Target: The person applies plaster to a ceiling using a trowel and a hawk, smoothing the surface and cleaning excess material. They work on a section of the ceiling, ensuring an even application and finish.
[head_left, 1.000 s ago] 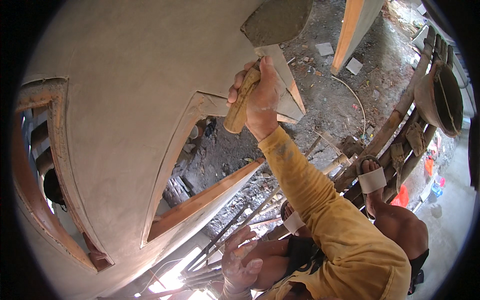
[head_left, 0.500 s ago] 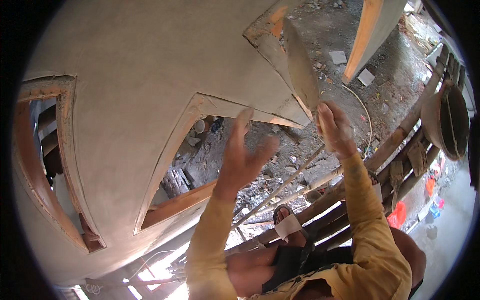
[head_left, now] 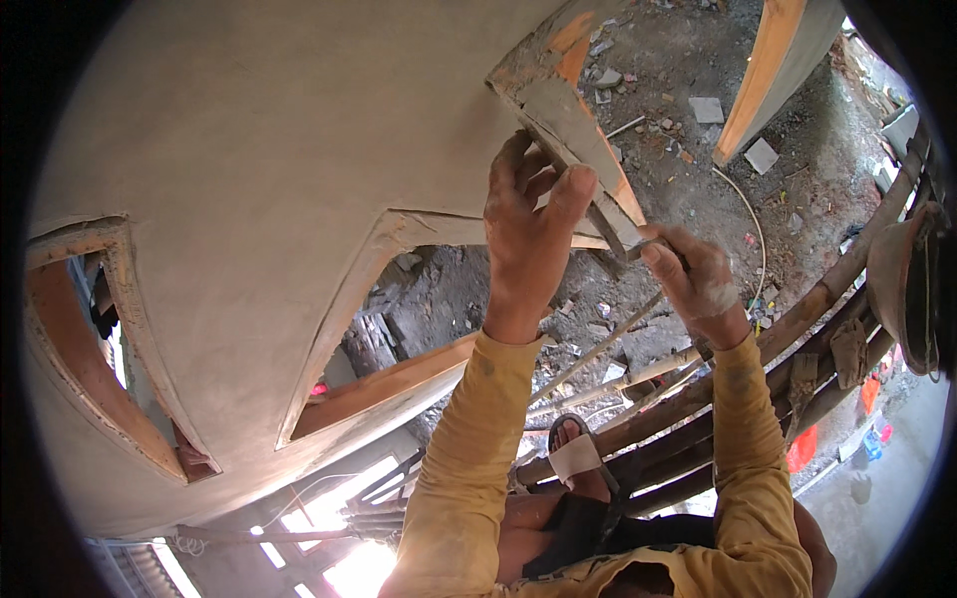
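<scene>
In my right hand (head_left: pixel 703 284) is the handle of a trowel (head_left: pixel 610 231), gripped at the lower end of its blade. The long blade is seen nearly edge-on and lies along the corner where the grey plastered wall (head_left: pixel 299 130) meets the reveal of an opening. My left hand (head_left: pixel 528 234) is at the blade's upper part, with its fingers bent on one side and the thumb on the other. Part of the blade is hidden behind that thumb. Plaster smears whiten my right hand.
Wooden frames line a window opening (head_left: pixel 384 399) and a narrower opening (head_left: pixel 85 329) at left. Scaffold poles (head_left: pixel 797 324) run below me, with my sandalled foot (head_left: pixel 578 453) on them. A bucket (head_left: pixel 902 289) hangs at right. Rubble covers the ground far below.
The trowel has turned from standing upright with its face showing to lying edge-on along the wall corner. My left hand has moved up and right, from open in the air to the blade.
</scene>
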